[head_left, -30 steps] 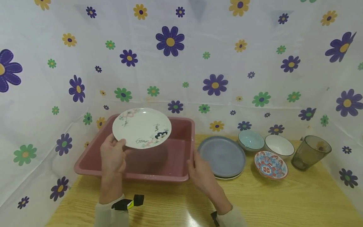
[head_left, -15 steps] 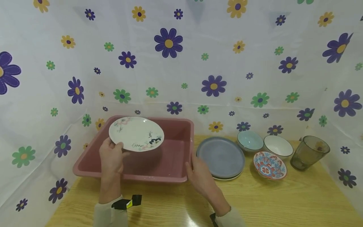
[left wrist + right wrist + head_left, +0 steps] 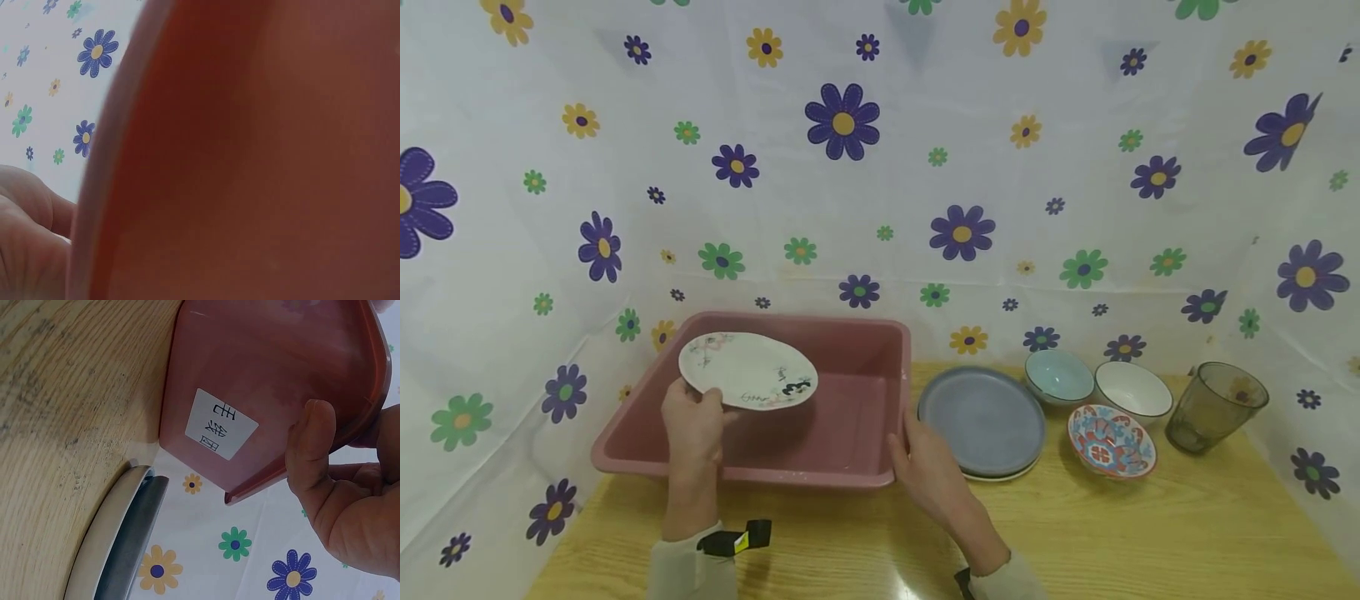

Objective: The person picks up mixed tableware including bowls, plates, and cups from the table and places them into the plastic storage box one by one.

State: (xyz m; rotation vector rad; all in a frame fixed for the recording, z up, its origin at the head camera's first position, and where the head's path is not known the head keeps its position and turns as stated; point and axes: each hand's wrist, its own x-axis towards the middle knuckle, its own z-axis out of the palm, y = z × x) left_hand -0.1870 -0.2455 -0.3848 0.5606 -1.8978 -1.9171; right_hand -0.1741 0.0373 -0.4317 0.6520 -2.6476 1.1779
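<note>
My left hand (image 3: 692,429) pinches the near left edge of a white plate (image 3: 745,367) with a floral and dark figure print. The plate tilts slightly over the pink plastic basin (image 3: 808,477). In the left wrist view, the basin's rim and outer wall cover most of the picture, and only part of my left hand (image 3: 28,244) shows. My right hand (image 3: 931,473) holds the basin's right rim. In the right wrist view, its thumb (image 3: 310,440) lies on the outer side, near a white label (image 3: 220,424) with black characters; the other fingers are partly hidden.
Right of the basin, a grey-blue plate (image 3: 981,421) lies on a pale one. Farther right stand a light blue bowl (image 3: 1060,377), a white bowl (image 3: 1133,389), a patterned bowl (image 3: 1111,442) and a tinted glass (image 3: 1216,406). Flowered cloth (image 3: 887,183) closes the back and sides.
The plate in my left hand has moved down and to the left, lower over the basin, and lies flatter. My right hand stays on the basin's rim. The view has shifted slightly.
</note>
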